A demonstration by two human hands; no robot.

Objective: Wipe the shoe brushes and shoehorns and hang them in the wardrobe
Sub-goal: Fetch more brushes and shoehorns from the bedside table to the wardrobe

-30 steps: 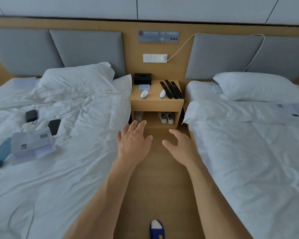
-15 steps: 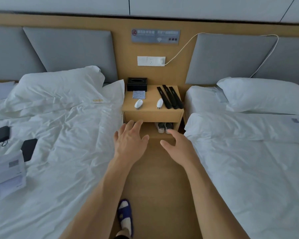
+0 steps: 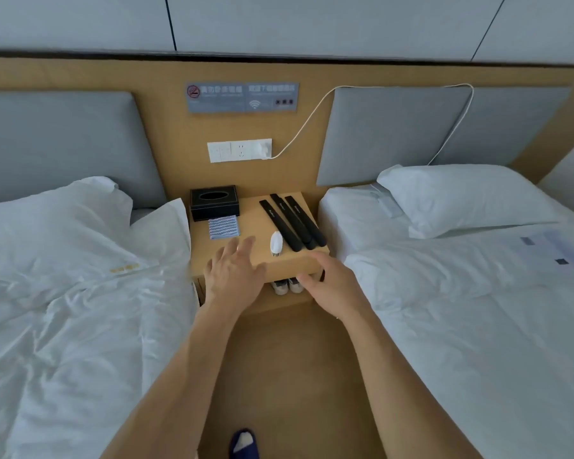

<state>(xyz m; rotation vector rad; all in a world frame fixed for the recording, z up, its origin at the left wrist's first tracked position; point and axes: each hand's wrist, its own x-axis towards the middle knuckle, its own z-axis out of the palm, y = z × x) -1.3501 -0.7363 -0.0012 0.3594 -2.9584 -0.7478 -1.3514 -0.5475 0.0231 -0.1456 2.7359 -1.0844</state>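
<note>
Both of your hands are reaching further in than half a second ago, and the nightstand is sitting much closer in view. Your left hand [image 3: 234, 276] is hovering over the near left part of the desk [image 3: 256, 226], its fingers [image 3: 242, 248] straight and fanned apart, holding nothing; it is hiding the spot where a second brush was showing a moment earlier. Your right hand [image 3: 332, 283] is hanging in front of the desk's near edge, fingers loosely bent with the thumb apart, also holding nothing.

One white shoe brush [image 3: 275, 242] is lying on the desk just right of your left fingertips, its long axis running near to far, bristled end pointing toward you. Just right of it, three black shoehorns [image 3: 294, 223] are lying side by side, touching or nearly so, their long axes slanting from far left to near right, the wider ends toward the near right corner. The brush is sitting just beside the near end of the leftmost shoehorn.

A blue-and-white striped cloth [image 3: 224, 227] is lying flat at the far left of the desk, in front of a black tissue box [image 3: 214, 202]. A pair of pale shoes [image 3: 287, 285] is standing in the shelf under the desk, partly behind your right hand. White beds [image 3: 80, 293] are flanking the desk on both sides, and a dark blue slipper [image 3: 244, 443] is showing on the wooden floor near you.
</note>
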